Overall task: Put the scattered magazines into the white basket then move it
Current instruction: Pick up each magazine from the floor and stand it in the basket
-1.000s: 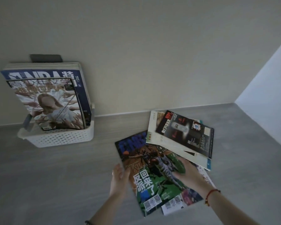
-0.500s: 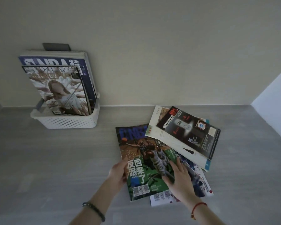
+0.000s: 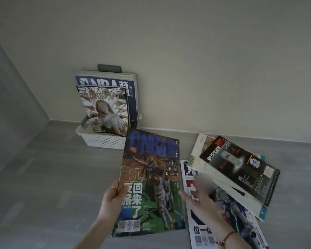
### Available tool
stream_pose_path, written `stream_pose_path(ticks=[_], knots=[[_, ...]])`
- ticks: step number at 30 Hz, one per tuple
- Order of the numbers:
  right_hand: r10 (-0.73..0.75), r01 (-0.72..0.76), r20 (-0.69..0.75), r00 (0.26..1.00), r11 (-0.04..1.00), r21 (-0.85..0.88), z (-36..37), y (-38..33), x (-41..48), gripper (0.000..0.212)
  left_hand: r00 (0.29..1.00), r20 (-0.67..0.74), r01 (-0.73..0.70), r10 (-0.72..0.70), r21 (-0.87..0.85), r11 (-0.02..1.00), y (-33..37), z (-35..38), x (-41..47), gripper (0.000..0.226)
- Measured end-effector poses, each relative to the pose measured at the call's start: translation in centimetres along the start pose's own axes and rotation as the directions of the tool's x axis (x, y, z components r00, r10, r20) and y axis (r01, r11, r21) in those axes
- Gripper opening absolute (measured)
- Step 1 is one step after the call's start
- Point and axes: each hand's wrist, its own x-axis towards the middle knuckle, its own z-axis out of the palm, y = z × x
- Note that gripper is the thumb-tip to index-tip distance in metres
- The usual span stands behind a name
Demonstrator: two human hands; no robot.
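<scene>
1. Glossy paper is under my left hand [image 3: 113,200]. My thumb is on the cover and my fingers are curled behind, pinching the basketball magazine [image 3: 151,177] at its lower left edge. It seems raised off the grey floor [image 3: 43,177], with its top tipped toward the basket.
2. My right hand [image 3: 201,200] is spread and holds nothing, just beside that magazine and over the loose pile. It is blurred, so I can't tell if it touches paper.
3. I judge the magazine light, thin and floppy, with a slick cover. A one-edge pinch may let the far corner sag or slide. Gripping along the spine, or putting my right hand under the bottom edge, would steady it.
4. To the right, a black-covered magazine [image 3: 241,168] lies on top of paler ones, overlapping a white-covered magazine [image 3: 223,230] flat on the floor.
5. The white basket [image 3: 104,141] stands against the wall, just past the held magazine's top corner. The upright magazines [image 3: 104,108] in it lean back.
</scene>
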Motion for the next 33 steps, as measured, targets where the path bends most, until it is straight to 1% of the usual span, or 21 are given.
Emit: stream_pose_path(ticks=[2,3,6,7,9,11,13,15,17,21,24,27,30,31,33], knots=[[-0.036,0.025,0.088,0.995,0.992,0.126,1.6,-2.9,1.0,0.099,0.999,0.022,-0.033,0.033,-0.024,0.999,1.3,-2.2,0.2,0.033],[-0.066,0.051,0.089,0.994,0.986,0.161,2.4,-4.4,1.5,0.095,0.998,0.029,-0.047,0.047,-0.024,0.999,1.9,-3.1,0.4,0.033],[-0.15,0.153,-0.031,0.988,0.978,0.14,4.3,-8.4,3.8,0.067,0.994,0.036,-0.106,0.107,-0.038,0.994,4.3,-5.6,1.4,0.03],[-0.163,0.168,-0.044,0.986,0.975,0.148,4.8,-9.6,4.6,0.056,0.991,0.038,-0.123,0.125,-0.045,0.991,5.2,-6.5,1.9,0.029],[-0.194,0.205,-0.076,0.978,0.961,0.187,5.5,-11.8,6.2,0.031,0.988,0.04,-0.146,0.149,-0.071,0.987,7.1,-8.1,3.3,0.029],[-0.221,0.259,-0.179,0.959,0.937,0.233,6.1,-14.5,7.6,0.009,0.98,0.07,-0.182,0.189,-0.093,0.979,9.3,-9.4,5.2,0.03],[-0.256,0.325,-0.298,0.92,0.922,0.212,6.9,-17.5,8.9,0.013,0.96,0.11,-0.252,0.256,-0.049,0.967,11.7,-10.4,7.5,0.034],[-0.322,0.407,-0.385,0.865,0.899,0.164,7.7,-20.6,10.1,0.016,0.942,0.107,-0.322,0.317,0.03,0.946,14.1,-11.2,9.9,0.032],[-0.379,0.482,-0.449,0.809,0.865,0.137,8.4,-23.5,11.3,0.01,0.926,0.051,-0.378,0.375,0.083,0.922,16.3,-12.1,12.6,0.026],[-0.407,0.557,-0.525,0.748,0.815,0.161,9.6,-28.0,13.5,0.017,0.899,-0.053,-0.418,0.434,0.187,0.889,20.1,-13.5,18.4,0.015],[-0.39,0.544,-0.547,0.741,0.826,0.148,10.4,-29.5,15.4,0.019,0.89,-0.121,-0.404,0.44,0.241,0.883,21.4,-13.8,22.6,0.018],[-0.353,0.502,-0.554,0.754,0.854,0.139,11.3,-29.1,17.5,0.017,0.908,-0.143,-0.352,0.394,0.249,0.902,20.2,-14.0,26.1,0.026],[-0.318,0.47,-0.566,0.761,0.871,0.143,12.4,-27.4,19.5,0.027,0.913,-0.172,-0.322,0.37,0.254,0.912,17.7,-14.1,28.9,0.028],[-0.307,0.453,-0.573,0.76,0.882,0.127,12.8,-26.7,20.1,0.026,0.913,-0.184,-0.312,0.364,0.258,0.914,17.0,-14.1,29.7,0.026],[-0.274,0.401,-0.6,0.752,0.912,0.086,13.4,-25.5,21.2,0.015,0.914,-0.195,-0.3,0.354,0.262,0.917,15.8,-14.1,30.9,0.023]])
